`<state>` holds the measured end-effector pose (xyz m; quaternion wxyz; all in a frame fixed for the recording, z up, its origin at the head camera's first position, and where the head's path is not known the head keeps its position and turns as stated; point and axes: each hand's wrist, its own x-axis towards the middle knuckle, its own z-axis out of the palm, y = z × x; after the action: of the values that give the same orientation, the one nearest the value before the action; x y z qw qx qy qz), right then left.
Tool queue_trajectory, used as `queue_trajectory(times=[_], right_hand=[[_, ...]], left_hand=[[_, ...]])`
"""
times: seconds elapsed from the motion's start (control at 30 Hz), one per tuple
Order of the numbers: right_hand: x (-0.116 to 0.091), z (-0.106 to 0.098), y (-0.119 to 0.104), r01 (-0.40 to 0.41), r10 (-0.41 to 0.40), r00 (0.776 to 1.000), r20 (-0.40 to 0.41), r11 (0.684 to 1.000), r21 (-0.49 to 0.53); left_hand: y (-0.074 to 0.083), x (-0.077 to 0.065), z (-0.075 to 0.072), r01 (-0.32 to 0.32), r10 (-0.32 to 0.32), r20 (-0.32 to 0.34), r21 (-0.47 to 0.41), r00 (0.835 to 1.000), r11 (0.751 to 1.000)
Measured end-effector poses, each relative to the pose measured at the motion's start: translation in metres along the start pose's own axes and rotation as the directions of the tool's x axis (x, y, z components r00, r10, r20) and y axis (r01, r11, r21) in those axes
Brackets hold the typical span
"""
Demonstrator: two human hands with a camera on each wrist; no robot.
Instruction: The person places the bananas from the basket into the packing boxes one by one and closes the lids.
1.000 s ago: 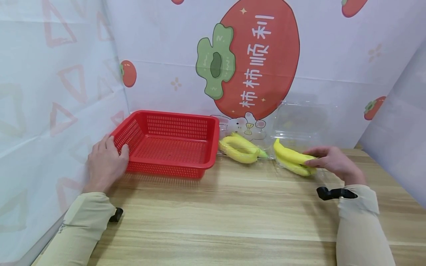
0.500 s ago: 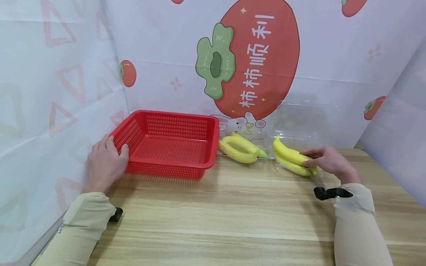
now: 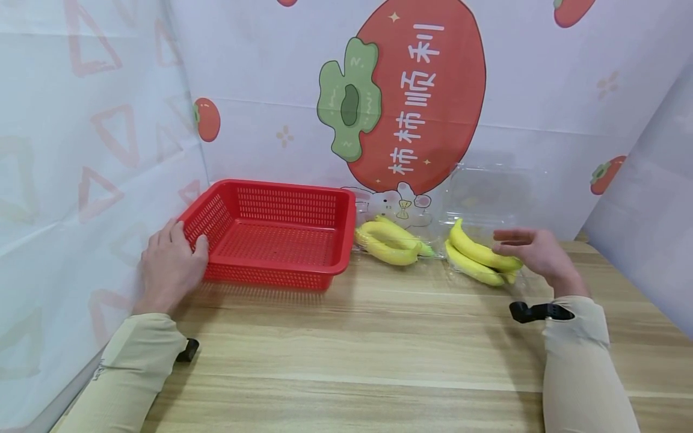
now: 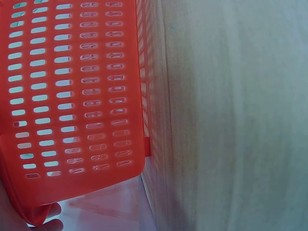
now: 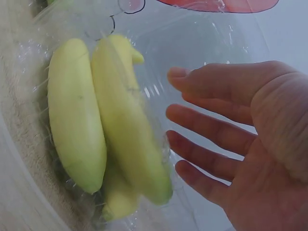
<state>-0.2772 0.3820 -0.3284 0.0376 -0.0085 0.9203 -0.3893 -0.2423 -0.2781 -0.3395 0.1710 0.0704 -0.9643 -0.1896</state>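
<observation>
A red plastic basket (image 3: pixel 283 272) with slotted walls stands at the left of the table, and my left hand (image 3: pixel 174 258) grips its left rim. In the left wrist view, fingertips (image 4: pixel 50 225) curl around the rim of the basket. Over at the right, a clear plastic box (image 3: pixel 489 192) with its lid raised holds yellow bananas (image 3: pixel 480 252). My right hand (image 3: pixel 544 255) hovers at the right end of these bananas, fingers spread and holding nothing. In the right wrist view, the bananas (image 5: pixel 77 115) lie side by side, a small gap from the fingertips.
Between the basket and the open box sits another clear plastic box with more bananas (image 3: pixel 387 243) in it. A printed cloth (image 3: pixel 260 72) hangs behind, and further cloths rise at both sides. The wooden table (image 3: pixel 346 355) stretches toward the front.
My right hand held the upper banana and has now let it go in the box, drawing its fingers slightly up and away. My left hand and the basket have stayed put.
</observation>
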Motion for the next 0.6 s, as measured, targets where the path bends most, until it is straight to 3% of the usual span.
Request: queue_trajectory(times=[0.33,0.6], right_hand=[[0.000,0.000,-0.010,-0.014,0.023,0.991,-0.128,0.998,0.069],[0.001,0.006,-0.015,0.002,0.000,0.992,-0.126,1.000,0.019]], left_hand=[[0.000,-0.001,-0.001,-0.003,0.003,-0.003,-0.004,1.000,1.000],[0.000,0.000,-0.001,0.002,-0.002,-0.001,-0.006,1.000,1.000]])
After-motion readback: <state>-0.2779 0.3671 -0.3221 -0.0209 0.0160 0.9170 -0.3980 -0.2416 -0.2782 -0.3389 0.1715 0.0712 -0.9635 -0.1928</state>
